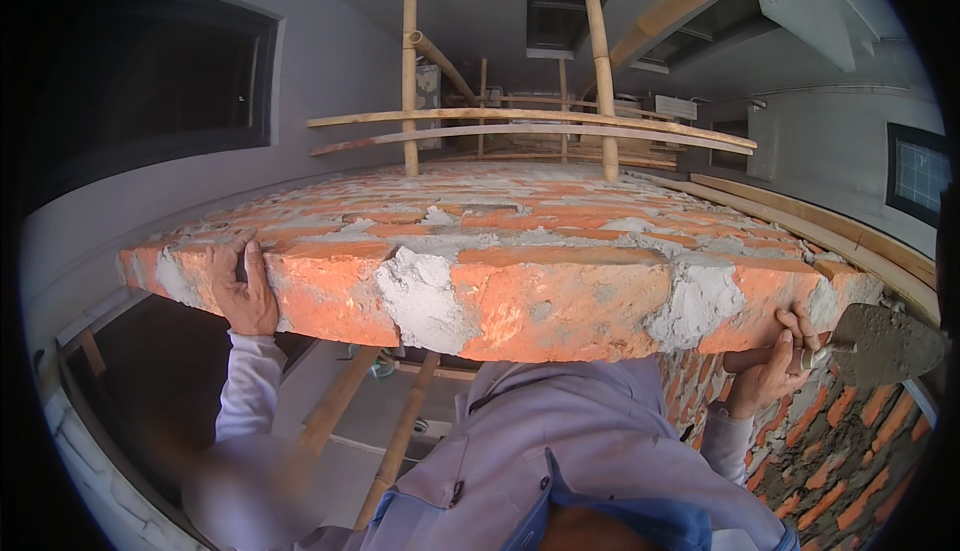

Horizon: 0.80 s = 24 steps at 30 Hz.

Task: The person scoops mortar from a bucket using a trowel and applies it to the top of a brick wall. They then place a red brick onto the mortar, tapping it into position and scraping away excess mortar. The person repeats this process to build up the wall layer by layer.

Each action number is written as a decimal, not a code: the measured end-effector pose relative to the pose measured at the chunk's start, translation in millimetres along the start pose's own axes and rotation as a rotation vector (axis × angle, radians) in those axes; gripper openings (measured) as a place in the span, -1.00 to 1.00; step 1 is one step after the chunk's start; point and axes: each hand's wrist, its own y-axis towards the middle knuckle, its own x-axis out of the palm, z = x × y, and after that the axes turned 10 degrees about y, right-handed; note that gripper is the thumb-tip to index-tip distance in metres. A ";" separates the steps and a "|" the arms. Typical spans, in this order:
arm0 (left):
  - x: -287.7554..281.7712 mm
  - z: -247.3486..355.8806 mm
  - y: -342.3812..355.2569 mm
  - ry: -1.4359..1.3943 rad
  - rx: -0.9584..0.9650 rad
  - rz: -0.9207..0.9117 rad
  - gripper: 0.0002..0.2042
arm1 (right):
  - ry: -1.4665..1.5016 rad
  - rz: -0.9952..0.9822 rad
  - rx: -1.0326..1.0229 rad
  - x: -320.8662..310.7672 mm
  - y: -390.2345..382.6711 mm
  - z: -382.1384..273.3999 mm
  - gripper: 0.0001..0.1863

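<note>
A course of orange bricks [560, 301] with lumps of grey mortar [422, 299] between them forms the near edge of a wall, right in front of my body. My left hand [243, 289] rests against the left brick of this edge, fingers stretched up toward its top and no tool in it. At the right end, my right hand [768, 376] is closed around the handle of a trowel [890, 344]. The trowel's dark blade, smeared with mortar, points right, beside the end of the course. Some right fingertips are near or against the brick face; contact is unclear.
Bamboo poles [411, 71] and crosswise wooden strips [530, 131] stand beyond the wall. Long boards [820, 226] run along its right side. Another brick wall [840, 451] lies below right. Wooden poles [405, 431] slope down at lower left. A dark window [150, 91] is at left.
</note>
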 end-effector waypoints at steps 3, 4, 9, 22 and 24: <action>1.1 -2.7 -1.9 -0.018 0.014 0.031 -0.83 | 0.003 0.021 -0.030 -4.1 -0.2 5.4 -0.73; 0.9 -2.5 -1.9 -0.030 0.012 0.036 -0.84 | -0.001 0.027 -0.037 -3.4 0.5 4.9 -0.75; 1.4 2.3 -4.9 -0.103 0.013 0.146 -0.88 | -0.026 0.026 -0.033 -1.6 0.0 2.8 -0.79; 3.9 -7.9 -9.2 -0.115 -0.046 0.097 -0.81 | 0.069 0.061 -0.001 -7.2 0.5 11.7 -0.80; 3.0 -7.9 -10.8 -0.112 -0.069 0.071 -0.78 | 0.063 0.053 0.012 -8.0 0.3 13.0 -0.76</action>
